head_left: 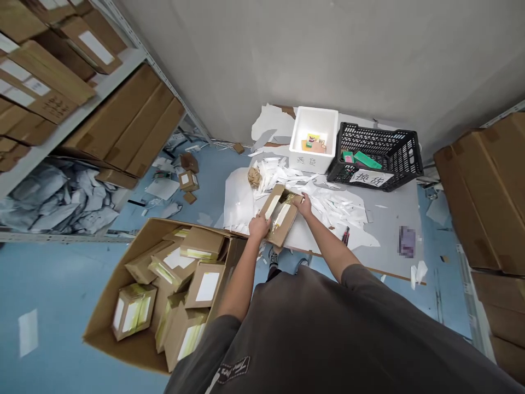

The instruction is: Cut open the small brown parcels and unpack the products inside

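A small brown cardboard box (280, 233) is held over the table's front edge, its top partly open, with clear tape and white labels on it. My left hand (260, 225) grips its left side, fingers closed on the cardboard. At the upper right corner my right hand (302, 205) holds the box by a flap. Behind the box, white paper strips (328, 203) lie piled on the table beside a crumpled brown paper ball (254, 177). What the box contains is hidden.
A large carton (94, 314) full of taped parcels stands at lower left. On the table (394, 213) are a white foam bin (314, 163), a black crate (410, 158) and a red-and-black tool (345, 236). Shelves (88, 112) with boxes flank the left side.
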A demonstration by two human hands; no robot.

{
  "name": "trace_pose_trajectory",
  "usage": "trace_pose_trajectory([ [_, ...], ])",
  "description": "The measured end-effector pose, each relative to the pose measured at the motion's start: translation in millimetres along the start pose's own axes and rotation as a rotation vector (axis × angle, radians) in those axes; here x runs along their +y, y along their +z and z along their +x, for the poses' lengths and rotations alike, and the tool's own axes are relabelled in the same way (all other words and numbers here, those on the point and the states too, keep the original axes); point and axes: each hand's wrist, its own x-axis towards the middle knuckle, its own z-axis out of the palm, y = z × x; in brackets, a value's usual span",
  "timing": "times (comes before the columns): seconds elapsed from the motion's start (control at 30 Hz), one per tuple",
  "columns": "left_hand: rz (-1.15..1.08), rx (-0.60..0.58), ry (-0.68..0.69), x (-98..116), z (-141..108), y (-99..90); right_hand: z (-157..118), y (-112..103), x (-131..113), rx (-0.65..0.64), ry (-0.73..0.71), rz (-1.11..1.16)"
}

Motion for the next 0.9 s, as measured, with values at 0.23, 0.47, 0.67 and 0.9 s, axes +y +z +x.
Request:
trace_pose_trajectory([
  [0.23, -0.200, 0.118, -0.102, -67, 29, -22.9, -72, 32, -34, 0.075, -0.170, -0.209],
  [0.47, -0.106, 0.114, 0.626, -54, 32, 27.9, -79, 49, -86, -0.457, -0.476, -0.677],
  [0.67, -0.149, 0.083, 0.612, -46, 32, 50.7, -108, -12, -52, -0.172, -0.541, -0.639],
  [0.9, -0.299, 0.048, 0.592, -56, 38, 37.0, -161, -13, 26, -0.116, -0.056, -0.583],
])
